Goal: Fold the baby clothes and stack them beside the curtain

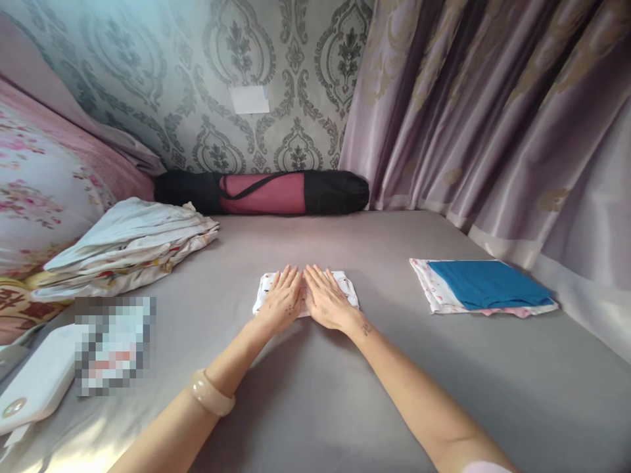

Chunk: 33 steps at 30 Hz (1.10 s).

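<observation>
Pale bangle (211, 393): sat on the left forearm. Left hand (283, 301) and right hand (325, 297): lay flat side by side, palms down, fingers extended, each grip released. White cloth (349, 288): was folded into a compact, roughly rectangular pad, sprinkled with small marks, some dark; rested on the grey sheet (305, 394) beneath both hands. Blue cloth (493, 284): lay rightward on printed fabric (434, 297). Black-and-pink roll bag (280, 201): lay farthest, along the patterned wall (172, 72).
</observation>
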Each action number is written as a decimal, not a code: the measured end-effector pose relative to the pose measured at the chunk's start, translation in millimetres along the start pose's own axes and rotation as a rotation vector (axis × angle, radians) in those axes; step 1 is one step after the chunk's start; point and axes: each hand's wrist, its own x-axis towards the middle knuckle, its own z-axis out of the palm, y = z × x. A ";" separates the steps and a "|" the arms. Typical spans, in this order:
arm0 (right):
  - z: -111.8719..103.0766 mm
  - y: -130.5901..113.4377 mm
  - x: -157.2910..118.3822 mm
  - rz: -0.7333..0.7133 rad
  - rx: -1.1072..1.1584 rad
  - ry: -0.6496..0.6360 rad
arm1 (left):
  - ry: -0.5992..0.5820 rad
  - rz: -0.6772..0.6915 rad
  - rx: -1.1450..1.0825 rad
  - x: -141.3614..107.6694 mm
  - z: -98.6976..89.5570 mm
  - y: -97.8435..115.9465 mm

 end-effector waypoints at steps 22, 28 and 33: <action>10.7 7.8 1.3 0.066 -0.065 -0.028 | -0.118 -0.062 0.054 2.3 1.2 -5.2; 15.4 18.7 -3.9 0.145 -0.096 -0.031 | -0.127 -0.071 0.061 -2.1 10.6 -9.7; 22.7 21.0 -4.5 0.141 -0.104 -0.024 | -0.142 -0.084 0.040 -1.1 8.5 -8.2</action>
